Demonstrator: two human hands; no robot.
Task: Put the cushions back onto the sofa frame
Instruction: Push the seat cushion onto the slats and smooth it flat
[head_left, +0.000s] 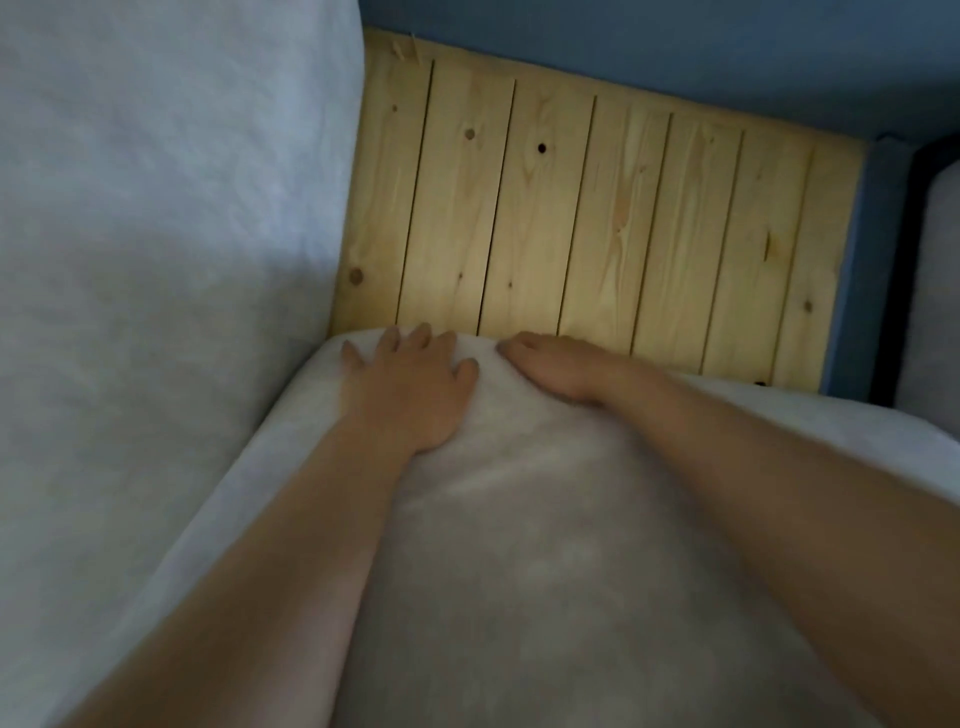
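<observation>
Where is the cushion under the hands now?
Head view, lower centre: the cushion lies partly over the wooden slats, beside a second cushion on its left.

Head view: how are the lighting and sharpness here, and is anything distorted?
Head view: dim, bluish light, no glare; the wooden slats are the brightest, sharpest area; the seat cushion under the left hand and right hand looks soft, grainy; the forearms blur toward the bottom edge; the slat gaps fan out, wide-angle distortion.

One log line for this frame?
phase: placing cushion | left hand: flat on cushion | right hand: resting on cushion | slats: partly uncovered | second cushion: left
</observation>
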